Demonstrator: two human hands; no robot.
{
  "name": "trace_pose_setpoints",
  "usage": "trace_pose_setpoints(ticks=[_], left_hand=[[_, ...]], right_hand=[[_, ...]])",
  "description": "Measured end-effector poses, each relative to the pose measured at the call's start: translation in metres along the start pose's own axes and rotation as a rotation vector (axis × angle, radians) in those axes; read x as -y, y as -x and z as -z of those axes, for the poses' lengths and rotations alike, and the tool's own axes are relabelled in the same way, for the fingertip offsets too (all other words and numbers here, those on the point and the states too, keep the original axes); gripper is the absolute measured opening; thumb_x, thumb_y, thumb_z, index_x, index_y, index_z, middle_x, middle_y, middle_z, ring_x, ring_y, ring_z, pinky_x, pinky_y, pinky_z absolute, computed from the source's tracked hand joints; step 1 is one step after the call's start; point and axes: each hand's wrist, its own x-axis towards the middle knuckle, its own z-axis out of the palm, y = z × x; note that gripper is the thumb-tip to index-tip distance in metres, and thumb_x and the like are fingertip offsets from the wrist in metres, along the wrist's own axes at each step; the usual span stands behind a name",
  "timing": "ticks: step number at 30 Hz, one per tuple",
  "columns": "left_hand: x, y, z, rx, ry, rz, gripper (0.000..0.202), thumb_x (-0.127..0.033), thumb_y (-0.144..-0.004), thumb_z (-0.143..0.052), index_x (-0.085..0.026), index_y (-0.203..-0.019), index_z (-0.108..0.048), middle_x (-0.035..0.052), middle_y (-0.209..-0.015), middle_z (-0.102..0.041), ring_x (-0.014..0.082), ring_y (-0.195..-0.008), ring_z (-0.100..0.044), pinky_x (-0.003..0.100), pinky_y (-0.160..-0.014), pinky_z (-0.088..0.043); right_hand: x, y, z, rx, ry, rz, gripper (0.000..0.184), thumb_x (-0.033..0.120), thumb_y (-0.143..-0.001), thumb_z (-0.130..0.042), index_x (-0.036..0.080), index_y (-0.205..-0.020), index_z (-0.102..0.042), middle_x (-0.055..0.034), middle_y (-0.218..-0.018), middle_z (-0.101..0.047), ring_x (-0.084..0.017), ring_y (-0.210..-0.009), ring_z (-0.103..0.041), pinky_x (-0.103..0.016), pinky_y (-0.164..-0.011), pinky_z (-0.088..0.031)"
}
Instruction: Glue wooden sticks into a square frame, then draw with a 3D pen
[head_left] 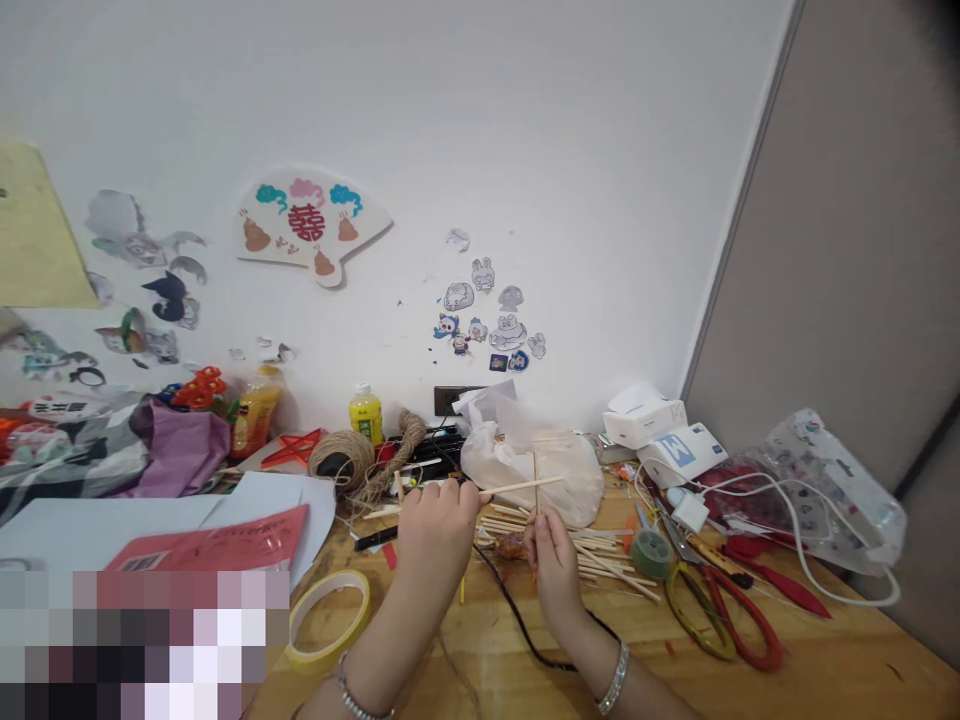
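My left hand (437, 525) is closed around a thin wooden stick (517, 487) that sticks out to the right, nearly level. A short piece of wood (399, 486) shows at the hand's far left side; whether it belongs to the same stick I cannot tell. My right hand (553, 565) pinches a second thin stick (535, 464), held upright. The two sticks cross just above the right fingertips; whether they touch I cannot tell. Beneath and behind the hands lie several loose wooden sticks (619, 565) on the wooden table (517, 690).
A yellow tape roll (330, 618) lies at left, near red packaging (217, 540). Behind stand a twine ball (343, 452) and a yellow bottle (366, 412). A plastic bag (577, 480) lies behind the sticks. Scissors (750, 620), green tape (651, 553) and a white cable (799, 530) lie right.
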Motion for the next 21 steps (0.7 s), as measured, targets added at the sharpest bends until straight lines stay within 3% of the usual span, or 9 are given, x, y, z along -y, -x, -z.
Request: trace_pose_setpoints(ticks=[21], left_hand=[[-0.0008, 0.0001, -0.0004, -0.041, -0.009, -0.008, 0.026, -0.026, -0.089, -0.050, -0.020, -0.065, -0.055, 0.0024, -0.057, -0.060, 0.0224, -0.054, -0.057, 0.033, -0.052, -0.030]], right_hand=[[0.0017, 0.0003, -0.0009, -0.005, -0.020, -0.007, 0.045, 0.062, -0.086, -0.041, 0.023, -0.065, -0.043, 0.0060, -0.055, -0.038, -0.012, -0.048, -0.033, -0.023, -0.044, -0.028]])
